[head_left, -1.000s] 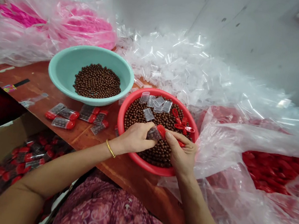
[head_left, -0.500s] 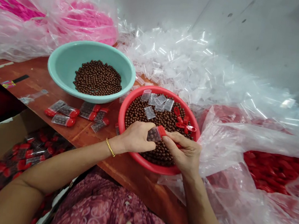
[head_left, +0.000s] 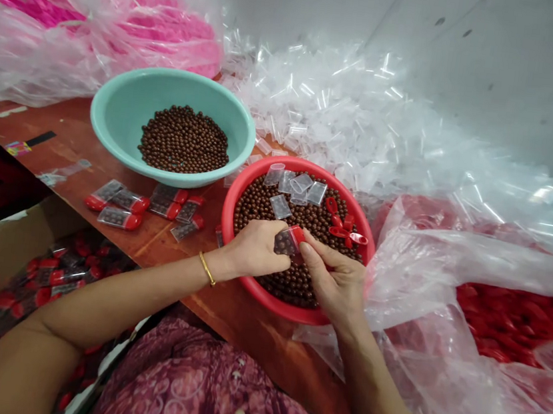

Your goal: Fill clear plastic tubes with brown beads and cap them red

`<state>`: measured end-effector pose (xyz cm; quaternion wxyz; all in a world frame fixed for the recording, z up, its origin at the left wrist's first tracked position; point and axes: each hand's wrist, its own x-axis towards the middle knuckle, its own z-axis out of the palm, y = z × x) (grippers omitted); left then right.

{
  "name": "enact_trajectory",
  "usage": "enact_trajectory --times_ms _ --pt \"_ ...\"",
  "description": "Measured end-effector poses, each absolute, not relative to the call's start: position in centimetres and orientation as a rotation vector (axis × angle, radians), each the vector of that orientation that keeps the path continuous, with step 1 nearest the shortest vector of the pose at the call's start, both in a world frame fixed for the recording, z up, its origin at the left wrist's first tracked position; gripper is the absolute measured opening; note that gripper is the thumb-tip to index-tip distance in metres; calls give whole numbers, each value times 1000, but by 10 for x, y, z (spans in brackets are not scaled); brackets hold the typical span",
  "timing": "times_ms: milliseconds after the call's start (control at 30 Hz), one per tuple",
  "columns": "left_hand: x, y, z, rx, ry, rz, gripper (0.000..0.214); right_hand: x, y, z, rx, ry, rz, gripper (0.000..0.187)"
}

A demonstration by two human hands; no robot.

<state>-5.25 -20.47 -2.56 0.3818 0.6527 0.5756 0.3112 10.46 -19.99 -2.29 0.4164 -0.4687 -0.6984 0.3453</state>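
Observation:
A red basin (head_left: 265, 300) full of small brown balls (head_left: 256, 204) sits on the wooden table in front of me. Over it my left hand (head_left: 254, 248) grips a small clear container (head_left: 283, 242) filled with brown balls. My right hand (head_left: 335, 281) pinches the red cap (head_left: 298, 234) on the container's end. Several empty clear containers (head_left: 294, 185) and loose red caps (head_left: 342, 225) lie on the balls at the basin's far side.
A teal bowl (head_left: 116, 120) of brown balls stands to the left. Filled, capped containers (head_left: 128, 205) lie on the table (head_left: 223, 314) and in a box (head_left: 40, 279) below. Heaps of clear containers (head_left: 357, 123), bagged red caps (head_left: 519, 317) and pink caps (head_left: 168, 26) surround the basins.
The red cap has gone further onto the container between my hands. The view has shifted slightly; both hands stay over the red basin.

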Motion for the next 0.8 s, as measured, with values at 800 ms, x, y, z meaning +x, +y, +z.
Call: enact_trajectory --times_ms 800 --pt "-46 -216 -26 2208 1502 391 21 79 -170 -34 -1146 -1718 1209 69"
